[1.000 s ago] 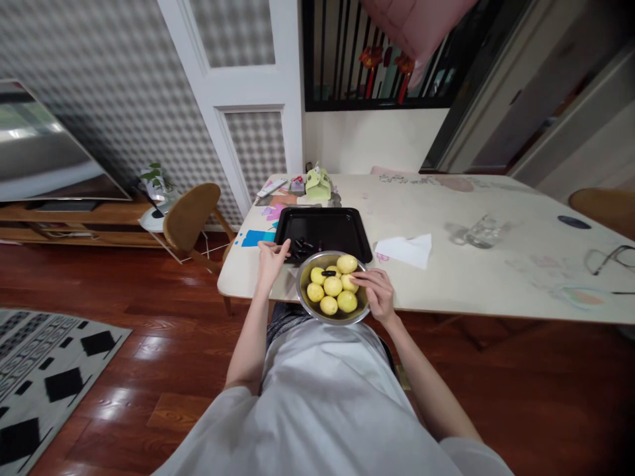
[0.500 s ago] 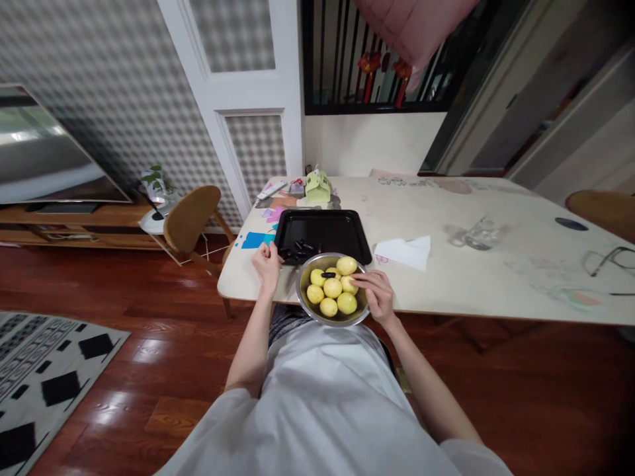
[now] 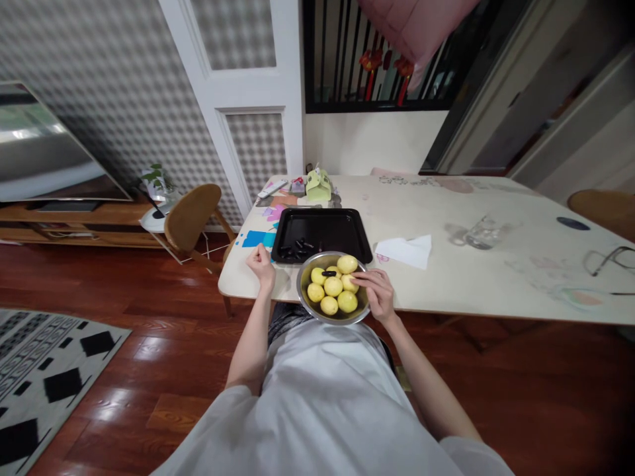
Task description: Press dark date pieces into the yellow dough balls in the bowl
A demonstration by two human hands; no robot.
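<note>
A metal bowl [image 3: 303, 296] of several yellow round fruits [image 3: 333, 286] sits at the table's near edge, with one small dark piece [image 3: 328, 273] on top. My right hand [image 3: 378, 291] rests on the bowl's right rim, fingers curled over a fruit. My left hand [image 3: 261, 260] lies on the table left of the bowl, fingers curled closed; what it holds, if anything, is hidden. Behind the bowl is a black baking tray [image 3: 342, 228] with several small dark pieces [image 3: 296, 249] in its near left corner.
A white napkin [image 3: 405, 250] lies right of the tray. A glass [image 3: 482, 232], spectacles [image 3: 609, 259], coloured paper bits [image 3: 256, 238] and a green box [image 3: 318, 184] are on the table. A wooden chair [image 3: 191, 215] stands at the left end.
My left hand has drawn back left from the tray's near left corner and closed into a fist on the table. My right hand has stayed on the bowl.
</note>
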